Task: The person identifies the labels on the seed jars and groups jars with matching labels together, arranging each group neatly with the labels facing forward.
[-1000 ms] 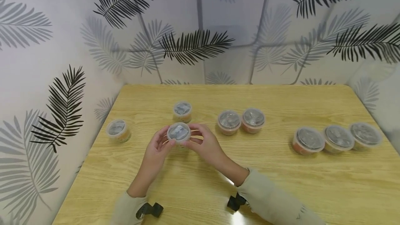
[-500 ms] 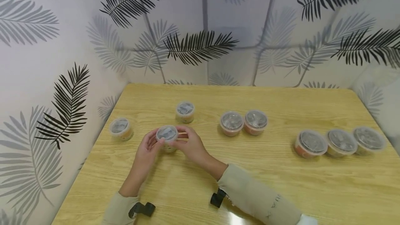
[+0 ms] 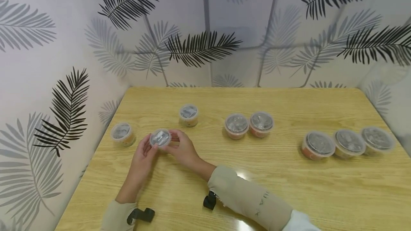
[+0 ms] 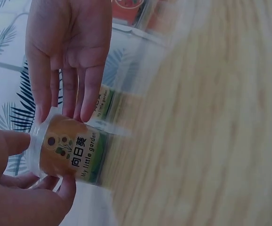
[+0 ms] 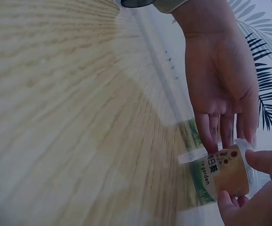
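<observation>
A lidded plastic cup is between both hands, near the left end of the table. Its wall carries an orange label with "My little garden" and a green base band, as the left wrist view shows of the cup. My left hand grips it from the left, thumb at the near side by the lid. From the right, my right hand holds it with thumb and fingertips. The cup's base is right at the wooden surface. A similar cup stands just left of it, another cup behind to the right.
Two pinkish cups stand together at mid-table. Farther right is a row of wider cups: an orange-red one, a middle one and an end one. A leaf-patterned wall rises behind the wooden table.
Both hands have carried the cup leftward over the table, from in front of the back cup toward the leftmost one. The other cups have stayed in place.
</observation>
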Available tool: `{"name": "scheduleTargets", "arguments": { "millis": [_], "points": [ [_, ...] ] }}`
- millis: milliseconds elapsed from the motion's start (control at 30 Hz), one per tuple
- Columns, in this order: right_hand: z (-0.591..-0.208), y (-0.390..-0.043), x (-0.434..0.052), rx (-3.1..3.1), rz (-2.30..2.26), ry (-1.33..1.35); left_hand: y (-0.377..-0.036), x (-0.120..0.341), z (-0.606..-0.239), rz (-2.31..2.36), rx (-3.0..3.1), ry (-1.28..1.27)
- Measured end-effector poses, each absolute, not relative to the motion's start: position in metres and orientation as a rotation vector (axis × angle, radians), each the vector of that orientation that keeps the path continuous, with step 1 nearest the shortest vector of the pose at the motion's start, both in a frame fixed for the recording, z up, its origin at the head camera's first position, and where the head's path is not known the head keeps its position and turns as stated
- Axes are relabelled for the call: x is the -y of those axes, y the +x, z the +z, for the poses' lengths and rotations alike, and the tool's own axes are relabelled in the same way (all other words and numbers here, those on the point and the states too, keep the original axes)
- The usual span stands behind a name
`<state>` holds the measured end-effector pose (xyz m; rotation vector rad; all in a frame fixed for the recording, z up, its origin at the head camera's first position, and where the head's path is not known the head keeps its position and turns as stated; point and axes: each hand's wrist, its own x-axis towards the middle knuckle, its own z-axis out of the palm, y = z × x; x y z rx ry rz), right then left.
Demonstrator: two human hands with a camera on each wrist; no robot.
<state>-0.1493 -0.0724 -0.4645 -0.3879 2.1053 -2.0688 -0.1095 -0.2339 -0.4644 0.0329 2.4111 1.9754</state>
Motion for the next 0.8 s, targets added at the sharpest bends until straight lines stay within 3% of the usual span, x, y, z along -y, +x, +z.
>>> {"name": "scheduleTargets", "arguments": {
  "millis": [467, 800],
  "points": [
    [-0.464, -0.162, 0.100, -2.191, -1.983, -0.485, -0.112, 0.243, -0.460, 2.030, -2.478, -0.367],
    [-0.464, -0.162, 0.105, -2.216, -1.769, -0.648, -0.109, 0.251, -0.462, 2.085, -2.483, -0.503]
  ]
}}
